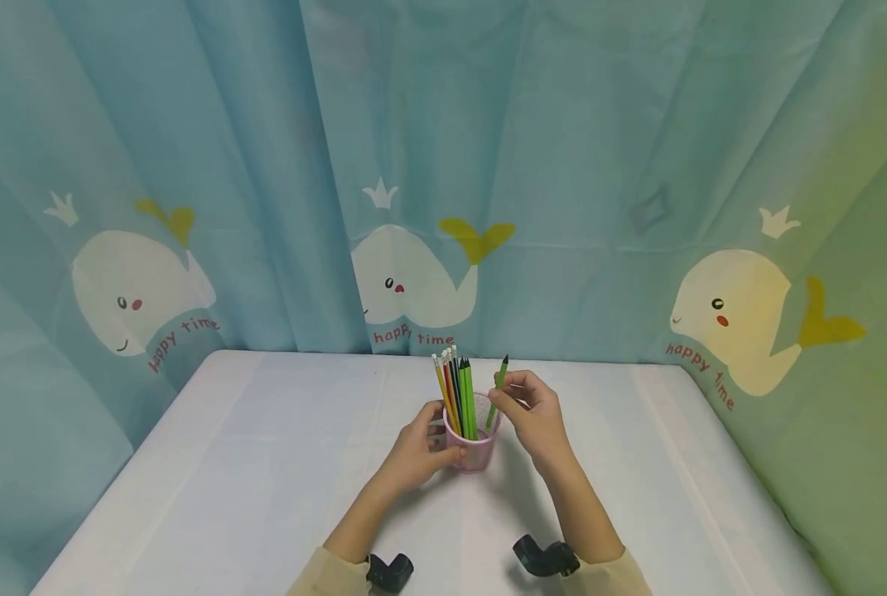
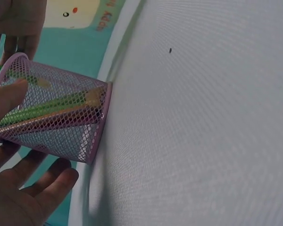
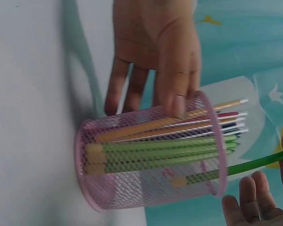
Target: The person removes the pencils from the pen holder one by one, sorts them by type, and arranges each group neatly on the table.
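A pink mesh pencil cup [image 1: 474, 454] stands on the white table with several pencils in it. My left hand [image 1: 416, 451] grips the cup from the left, thumb across its front near the rim. Green pencils [image 1: 468, 406] and thinner pencils with white ends [image 1: 449, 389] lean together toward the cup's left side. My right hand [image 1: 535, 411] pinches one green pencil [image 1: 500, 377] near its dark upper tip. In the right wrist view this green pencil [image 3: 203, 176] has its lower end inside the cup, above the bottom and apart from the others.
The white tabletop [image 1: 264, 463] spreads around the cup. Behind it hangs a blue-green curtain [image 1: 562, 165] printed with whales. Black wrist mounts [image 1: 546, 556] sit at both sleeve cuffs. A small dark speck [image 2: 170, 50] shows on the cloth in the left wrist view.
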### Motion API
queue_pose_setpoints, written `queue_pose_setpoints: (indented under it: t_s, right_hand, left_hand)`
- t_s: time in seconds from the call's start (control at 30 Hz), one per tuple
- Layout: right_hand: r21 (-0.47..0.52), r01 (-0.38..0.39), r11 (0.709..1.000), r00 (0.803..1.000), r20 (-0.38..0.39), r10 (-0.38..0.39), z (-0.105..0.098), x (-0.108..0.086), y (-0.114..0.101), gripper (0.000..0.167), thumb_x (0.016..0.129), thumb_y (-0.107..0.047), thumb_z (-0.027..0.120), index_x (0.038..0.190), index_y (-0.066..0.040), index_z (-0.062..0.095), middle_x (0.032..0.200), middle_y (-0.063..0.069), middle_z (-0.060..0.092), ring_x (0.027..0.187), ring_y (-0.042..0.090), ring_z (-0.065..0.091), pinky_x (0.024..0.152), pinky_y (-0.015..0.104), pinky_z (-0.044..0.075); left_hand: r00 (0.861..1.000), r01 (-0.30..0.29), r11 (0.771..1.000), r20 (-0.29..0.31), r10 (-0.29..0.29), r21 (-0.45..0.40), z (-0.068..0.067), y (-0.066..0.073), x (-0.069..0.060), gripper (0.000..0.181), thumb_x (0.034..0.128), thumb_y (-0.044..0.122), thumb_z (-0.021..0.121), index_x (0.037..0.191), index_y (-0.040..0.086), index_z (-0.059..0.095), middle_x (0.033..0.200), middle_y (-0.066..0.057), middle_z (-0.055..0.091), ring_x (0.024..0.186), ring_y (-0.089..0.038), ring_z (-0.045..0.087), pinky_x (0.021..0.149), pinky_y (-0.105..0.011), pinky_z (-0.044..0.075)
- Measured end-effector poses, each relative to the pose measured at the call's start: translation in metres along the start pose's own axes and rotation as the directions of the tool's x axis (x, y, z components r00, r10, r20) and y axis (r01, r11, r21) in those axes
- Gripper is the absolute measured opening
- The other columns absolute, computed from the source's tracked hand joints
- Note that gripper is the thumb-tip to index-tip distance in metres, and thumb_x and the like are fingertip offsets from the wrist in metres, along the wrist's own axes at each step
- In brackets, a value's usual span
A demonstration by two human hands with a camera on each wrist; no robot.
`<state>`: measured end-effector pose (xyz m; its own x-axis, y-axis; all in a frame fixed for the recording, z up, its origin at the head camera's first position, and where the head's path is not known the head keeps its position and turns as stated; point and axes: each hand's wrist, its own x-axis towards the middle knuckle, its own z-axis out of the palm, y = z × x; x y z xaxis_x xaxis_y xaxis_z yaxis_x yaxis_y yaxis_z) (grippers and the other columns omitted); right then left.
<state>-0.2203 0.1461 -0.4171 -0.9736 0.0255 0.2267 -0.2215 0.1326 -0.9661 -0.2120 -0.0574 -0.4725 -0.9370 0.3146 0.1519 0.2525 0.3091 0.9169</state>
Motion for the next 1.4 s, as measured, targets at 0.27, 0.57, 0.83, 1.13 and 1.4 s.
queue_pose_setpoints:
  t_s: [0.27,0.57,0.83,1.13,1.4]
  right_hand:
    - [0.106,-0.026,0.994,0.999,-0.017,0.028,-0.015,0.002,-0.005,0.024,0.094,-0.009,0.068,0.111,0.005,0.057,0.113,0.006,0.062,0.105,0.019,0.062,0.096,0.032,0.054]
    - [0.352,-0.051,0.935,0.998,-0.024,0.063,-0.03,0.005,-0.011,0.028,0.097,-0.012,0.064,0.114,0.004,0.05,0.106,0.005,0.053,0.095,0.016,0.062,0.089,0.036,0.06]
    - [0.374,-0.078,0.924,0.996,-0.011,0.088,-0.032,0.006,-0.01,0.018,0.097,-0.015,0.065,0.109,-0.007,0.055,0.104,0.004,0.053,0.092,0.014,0.06,0.086,0.037,0.061]
    - [0.374,-0.118,0.92,0.993,0.018,0.12,-0.039,0.011,0.001,0.012,0.098,-0.011,0.062,0.108,-0.009,0.057,0.098,0.0,0.054,0.083,0.013,0.059,0.082,0.033,0.061]
    - [0.386,-0.345,0.855,0.938,0.175,0.299,-0.03,0.013,0.018,0.006,0.097,-0.006,0.06,0.101,-0.01,0.06,0.086,0.0,0.055,0.071,0.01,0.055,0.077,0.031,0.06]
  left_hand:
    - [1.0,0.006,1.0,0.009,-0.006,0.011,0.001,0.001,0.001,0.071,0.0856,0.019,0.078,0.143,0.004,0.039,0.139,-0.024,0.053,0.121,-0.041,0.059,0.1,-0.049,0.053]
    - [0.999,0.035,0.999,-0.005,-0.035,-0.008,0.008,-0.002,0.001,0.09,0.0807,0.026,0.084,0.15,0.008,0.029,0.145,-0.022,0.048,0.128,-0.043,0.052,0.106,-0.056,0.046]
    - [0.997,0.047,0.999,-0.053,-0.048,-0.025,0.017,-0.003,0.002,0.09,0.0764,0.029,0.087,0.147,0.01,0.034,0.134,-0.016,0.057,0.123,-0.037,0.058,0.102,-0.053,0.05]
    - [0.992,0.014,0.997,-0.123,-0.004,0.076,0.013,-0.006,0.004,0.081,0.0716,0.034,0.089,0.138,0.013,0.047,0.132,-0.013,0.061,0.116,-0.035,0.063,0.102,-0.054,0.049]
    - [0.997,-0.003,1.0,-0.078,0.004,0.014,0.008,-0.007,0.003,0.079,0.0737,0.026,0.088,0.138,0.008,0.045,0.132,-0.017,0.059,0.116,-0.038,0.063,0.1,-0.05,0.053]
